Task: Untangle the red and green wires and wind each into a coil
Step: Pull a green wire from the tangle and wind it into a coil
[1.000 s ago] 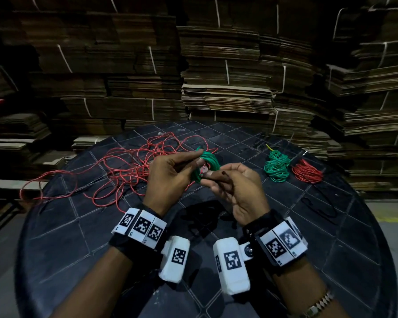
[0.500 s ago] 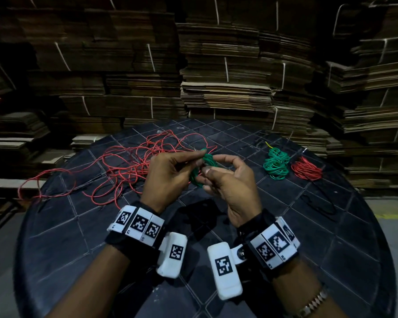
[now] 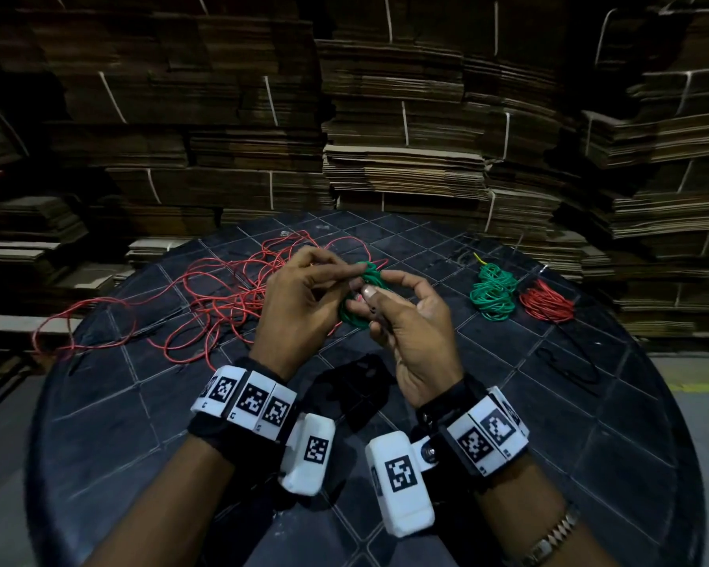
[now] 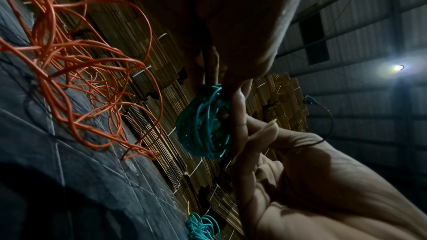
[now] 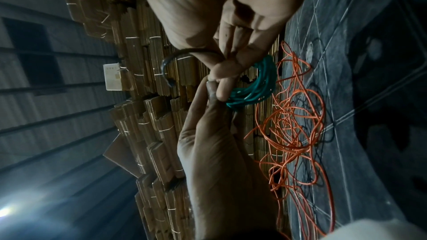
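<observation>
Two hands meet on a small green coil (image 3: 363,294), which we hold off the table between them. Our left hand (image 3: 299,304) grips the coil's near edge, thumb and forefinger curled toward its top; in the left wrist view the loops (image 4: 203,125) hang just below those fingertips (image 4: 211,65). Our right hand (image 3: 414,329) pinches the coil from the other side, thumb (image 3: 371,292) pressed against the loops, forefinger arched above them, the other fingers curled loosely in. From the right wrist camera the coil (image 5: 254,87) sits just past the pinching fingers (image 5: 225,72), and a short dark stub of wire end (image 5: 167,68) curls out on their other side.

Beyond and to the outside of our left fingers, the loose red wire (image 3: 205,304) lies sprawled in open loops on the black table (image 3: 140,444), one strand trailing over the table edge. Well apart on the far side of our right fingers lie a finished green coil (image 3: 493,294) and a finished red coil (image 3: 547,302), just beside each other, the green nearer our hand. Stacks of flattened cardboard (image 3: 406,157) rise behind the table.
</observation>
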Demonstrator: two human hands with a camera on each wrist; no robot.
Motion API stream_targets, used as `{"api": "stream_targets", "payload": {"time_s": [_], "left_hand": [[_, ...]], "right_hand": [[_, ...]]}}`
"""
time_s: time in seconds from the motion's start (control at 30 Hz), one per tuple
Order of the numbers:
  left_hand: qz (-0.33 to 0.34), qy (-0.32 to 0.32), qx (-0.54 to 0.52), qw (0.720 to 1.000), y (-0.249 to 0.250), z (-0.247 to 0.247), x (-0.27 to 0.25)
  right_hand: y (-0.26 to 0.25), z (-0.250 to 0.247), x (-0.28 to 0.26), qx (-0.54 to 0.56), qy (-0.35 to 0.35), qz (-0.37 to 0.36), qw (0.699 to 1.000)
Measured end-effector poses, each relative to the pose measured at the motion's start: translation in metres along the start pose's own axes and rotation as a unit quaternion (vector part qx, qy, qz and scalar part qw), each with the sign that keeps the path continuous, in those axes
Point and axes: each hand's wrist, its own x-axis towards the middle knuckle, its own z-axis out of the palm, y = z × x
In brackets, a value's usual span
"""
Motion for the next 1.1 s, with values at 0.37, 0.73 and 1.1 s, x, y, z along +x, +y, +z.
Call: {"api": "stream_targets", "payload": {"time_s": [0.37,0.73,1.1], "left_hand": [[-0.051,0.032,-0.066,0.996,-0.002,0.002,0.0],[-0.097,-0.038,-0.09,0.99,-0.007,0.008,-0.001],[-0.179,-0.014,-0.214,0.96,0.0,0.012,-0.004]], "right_hand": [[0.001,-0.001,-0.001,0.0,0.005,-0.001,1.0],[-0.002,-0.004,0.0,0.06,0.066,0.033,0.995],[0.001,-0.006,0.004,0.041,0.072,0.048,0.995]]}}
